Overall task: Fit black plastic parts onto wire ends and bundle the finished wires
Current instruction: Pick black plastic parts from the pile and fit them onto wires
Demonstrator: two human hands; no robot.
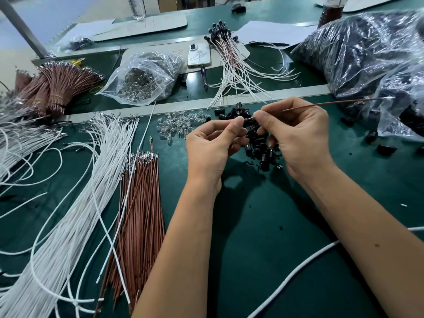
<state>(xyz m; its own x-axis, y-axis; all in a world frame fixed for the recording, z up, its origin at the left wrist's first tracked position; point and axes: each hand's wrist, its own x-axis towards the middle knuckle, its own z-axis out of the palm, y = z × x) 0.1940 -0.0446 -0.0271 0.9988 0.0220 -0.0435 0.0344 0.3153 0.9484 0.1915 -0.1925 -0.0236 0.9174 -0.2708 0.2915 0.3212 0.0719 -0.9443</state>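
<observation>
Green matting covers the table (263,237). At far left lie loose white wires (75,203), then a flat bunch of brown wires (140,203) beside them. Next, the left hand (211,148) has its fingers pinched on a small black plastic part (249,121). Against it, the right hand (300,138) pinches one brown wire (321,104), which runs off to the right. Beneath both hands sits a heap of black parts (259,148).
</observation>
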